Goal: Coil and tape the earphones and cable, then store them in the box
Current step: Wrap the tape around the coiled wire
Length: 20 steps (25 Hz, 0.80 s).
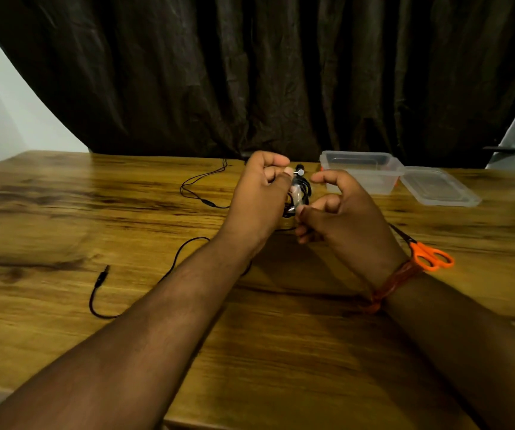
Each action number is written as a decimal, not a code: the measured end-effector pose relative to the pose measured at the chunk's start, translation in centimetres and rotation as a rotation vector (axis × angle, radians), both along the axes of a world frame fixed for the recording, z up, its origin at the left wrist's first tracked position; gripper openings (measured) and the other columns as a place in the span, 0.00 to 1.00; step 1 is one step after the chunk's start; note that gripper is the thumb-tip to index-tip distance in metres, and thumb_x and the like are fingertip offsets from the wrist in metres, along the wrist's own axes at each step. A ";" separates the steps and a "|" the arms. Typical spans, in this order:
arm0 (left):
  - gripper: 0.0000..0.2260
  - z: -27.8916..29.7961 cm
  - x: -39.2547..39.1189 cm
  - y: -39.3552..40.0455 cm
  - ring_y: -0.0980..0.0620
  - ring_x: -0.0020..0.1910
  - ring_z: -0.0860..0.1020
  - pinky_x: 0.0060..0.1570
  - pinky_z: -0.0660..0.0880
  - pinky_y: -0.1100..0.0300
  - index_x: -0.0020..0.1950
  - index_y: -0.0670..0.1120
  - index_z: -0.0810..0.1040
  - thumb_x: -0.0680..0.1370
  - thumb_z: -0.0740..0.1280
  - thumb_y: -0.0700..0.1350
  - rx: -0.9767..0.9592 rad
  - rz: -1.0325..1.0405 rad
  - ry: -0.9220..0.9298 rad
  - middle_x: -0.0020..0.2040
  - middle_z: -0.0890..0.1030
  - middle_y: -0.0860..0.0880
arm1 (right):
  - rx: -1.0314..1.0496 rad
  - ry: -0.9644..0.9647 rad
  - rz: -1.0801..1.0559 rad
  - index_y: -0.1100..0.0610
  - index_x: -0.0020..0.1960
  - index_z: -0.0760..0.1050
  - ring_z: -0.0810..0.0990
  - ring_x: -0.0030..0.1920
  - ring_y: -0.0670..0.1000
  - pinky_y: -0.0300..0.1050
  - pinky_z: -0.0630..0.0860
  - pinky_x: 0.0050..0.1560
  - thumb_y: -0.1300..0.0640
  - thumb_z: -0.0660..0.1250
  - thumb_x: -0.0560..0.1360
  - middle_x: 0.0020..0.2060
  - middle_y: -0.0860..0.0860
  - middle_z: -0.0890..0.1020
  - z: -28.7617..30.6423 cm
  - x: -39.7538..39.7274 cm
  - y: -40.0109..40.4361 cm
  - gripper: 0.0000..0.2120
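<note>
I read the coiled earphones (299, 193) as light, limp and springy; loops will slip unless pinched across the bundle. The bundle sits between both hands above the worktop (64, 218). Left hand (262, 193) fingers are curled onto the coil; right hand (340, 209) fingertips pinch its lower edge. Tape is hard to make out. Loose cable (172, 268) trails left of the fingers; the box (361, 172) stands right.

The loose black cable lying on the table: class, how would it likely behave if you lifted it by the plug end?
The loose black cable is thin and lies in slack curves on the table, so it would probably droop and trail, not hold shape. It looks light. Its plug would likely dangle or swing.
</note>
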<state>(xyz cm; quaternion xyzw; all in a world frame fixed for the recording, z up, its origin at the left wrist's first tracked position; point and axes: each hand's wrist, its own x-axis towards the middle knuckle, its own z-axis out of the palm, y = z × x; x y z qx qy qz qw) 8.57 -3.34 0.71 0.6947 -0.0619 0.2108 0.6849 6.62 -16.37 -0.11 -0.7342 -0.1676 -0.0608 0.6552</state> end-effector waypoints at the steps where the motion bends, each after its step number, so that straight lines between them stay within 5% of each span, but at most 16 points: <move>1: 0.06 0.1 0.0 0.1 0.59 0.34 0.75 0.37 0.72 0.61 0.51 0.49 0.72 0.81 0.62 0.38 0.004 -0.047 0.014 0.39 0.78 0.51 | -0.031 -0.006 -0.011 0.54 0.66 0.69 0.84 0.34 0.54 0.54 0.83 0.39 0.66 0.69 0.75 0.29 0.52 0.81 -0.1 0.1 0.0 0.22; 5: 0.07 0.7 -0.4 0.3 0.62 0.31 0.76 0.33 0.71 0.68 0.50 0.48 0.73 0.80 0.63 0.35 0.061 -0.172 0.026 0.37 0.78 0.53 | -0.141 -0.066 -0.051 0.43 0.54 0.72 0.85 0.34 0.54 0.58 0.83 0.41 0.64 0.68 0.76 0.30 0.53 0.82 -0.1 0.2 -0.2 0.17; 12: 0.07 0.9 -0.8 0.6 0.64 0.31 0.75 0.33 0.70 0.68 0.48 0.48 0.74 0.80 0.64 0.36 0.162 -0.212 0.016 0.36 0.78 0.54 | -0.328 -0.179 -0.136 0.52 0.45 0.79 0.78 0.30 0.46 0.46 0.76 0.33 0.57 0.68 0.75 0.29 0.51 0.78 -0.6 1.1 -0.9 0.02; 16: 0.07 1.1 -1.0 0.5 0.61 0.28 0.74 0.31 0.71 0.67 0.47 0.46 0.73 0.80 0.63 0.34 0.103 -0.247 -0.003 0.34 0.78 0.50 | -0.457 -0.461 -0.240 0.56 0.44 0.80 0.72 0.40 0.44 0.35 0.69 0.39 0.50 0.70 0.71 0.42 0.49 0.73 -0.5 2.1 -1.4 0.09; 20: 0.06 1.0 -1.2 0.4 0.58 0.26 0.75 0.31 0.74 0.65 0.47 0.45 0.73 0.80 0.63 0.34 0.069 -0.269 0.008 0.31 0.79 0.51 | -0.428 -0.452 -0.080 0.60 0.42 0.78 0.77 0.44 0.50 0.49 0.76 0.45 0.52 0.70 0.70 0.45 0.53 0.76 -0.8 3.2 -2.0 0.11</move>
